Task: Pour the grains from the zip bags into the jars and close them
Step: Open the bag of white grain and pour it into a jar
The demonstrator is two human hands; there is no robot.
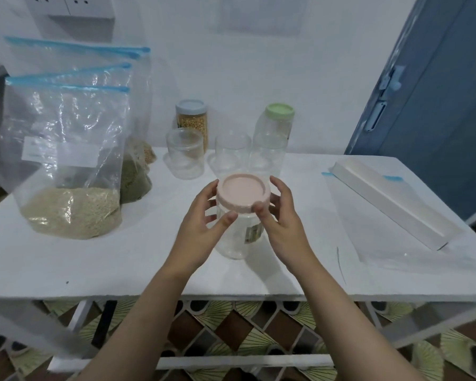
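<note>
Rear bags' (138, 160) grains mostly hidden

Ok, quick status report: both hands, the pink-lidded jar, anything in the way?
Left hand holds the jar body; right hand grips the pink lid. Jar empty, lid on. Rice bag upright at left. Nothing in the way.

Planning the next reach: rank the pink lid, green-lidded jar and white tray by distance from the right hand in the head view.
1. pink lid: touched by the right hand.
2. green-lidded jar: behind, at the table's back.
3. white tray: far right.
</note>
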